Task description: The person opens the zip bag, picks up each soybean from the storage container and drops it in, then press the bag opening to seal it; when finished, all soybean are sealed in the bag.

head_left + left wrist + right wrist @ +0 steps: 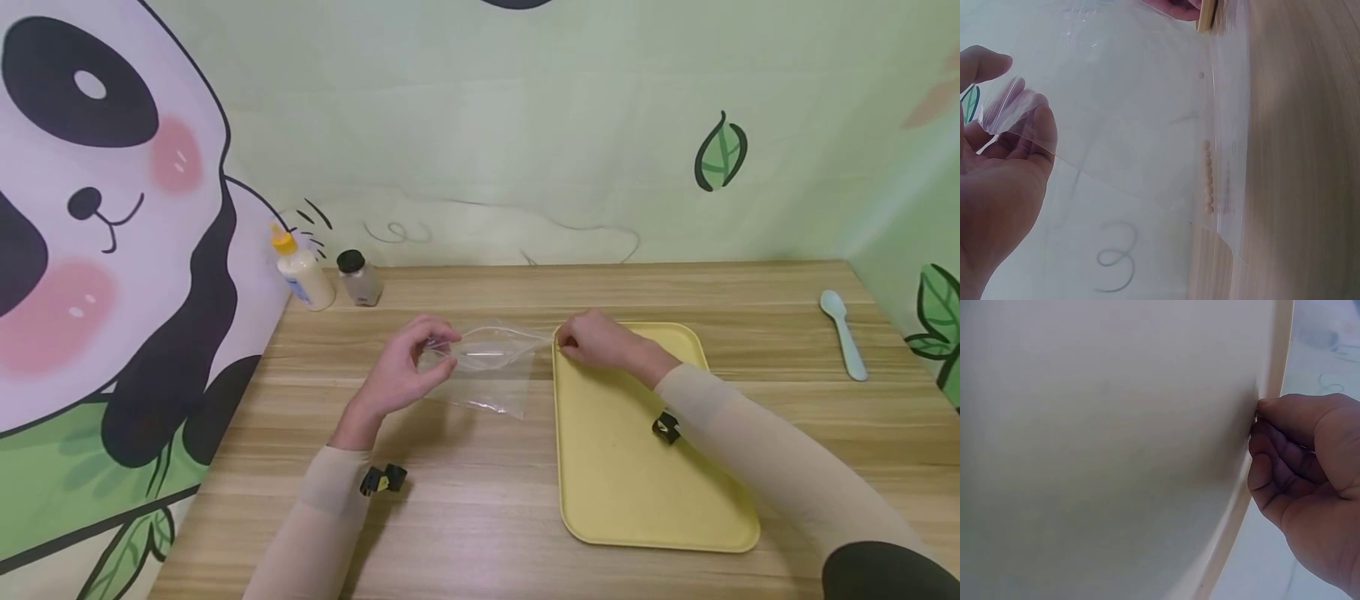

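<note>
A clear plastic bag (487, 375) stretches between the two hands, its mouth gaping in the head view. My left hand (411, 367) holds the bag's left corner in curved fingers; in the left wrist view the thumb (991, 64) stands apart while plastic covers the fingers. At the opposite corner my right hand (600, 340) pinches the bag's edge, over the upper left of a yellow tray (630, 483). Small round beads (1209, 181) line up along the bag's bottom in the left wrist view. Thumb and fingertips meet beside the tray's rim in the right wrist view.
A white bottle with an orange cap (307, 279) and a small jar with a black lid (362, 282) stand at the back left. A pale blue spoon (843, 336) lies at the right. A printed cloth wall (480, 150) borders the wooden table (465, 517).
</note>
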Available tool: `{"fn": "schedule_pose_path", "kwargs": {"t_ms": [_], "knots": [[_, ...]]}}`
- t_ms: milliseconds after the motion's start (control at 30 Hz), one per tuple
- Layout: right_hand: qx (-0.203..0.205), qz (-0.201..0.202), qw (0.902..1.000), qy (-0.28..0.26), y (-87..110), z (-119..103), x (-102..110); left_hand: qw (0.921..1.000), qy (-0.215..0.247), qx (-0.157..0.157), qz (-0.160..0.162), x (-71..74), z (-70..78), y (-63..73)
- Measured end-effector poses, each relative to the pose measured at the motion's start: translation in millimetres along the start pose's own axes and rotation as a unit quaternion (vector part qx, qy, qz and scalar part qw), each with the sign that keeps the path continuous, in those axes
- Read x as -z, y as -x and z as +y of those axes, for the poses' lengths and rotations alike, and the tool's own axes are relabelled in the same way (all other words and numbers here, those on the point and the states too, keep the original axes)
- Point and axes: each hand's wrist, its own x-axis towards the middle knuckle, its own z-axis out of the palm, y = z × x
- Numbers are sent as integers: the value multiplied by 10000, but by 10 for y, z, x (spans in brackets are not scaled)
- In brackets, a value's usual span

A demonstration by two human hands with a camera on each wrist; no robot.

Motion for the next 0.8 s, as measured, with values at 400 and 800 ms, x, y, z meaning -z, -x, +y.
{"fn": "schedule_pose_path", "kwargs": {"t_ms": [400, 800], "knots": [[-205, -173, 9994, -212, 14, -1, 30, 10000, -64, 68, 11, -1, 31, -3], [-465, -125, 9980, -408, 60, 31, 135, 10000, 36, -44, 12, -4, 5, 3]]}}
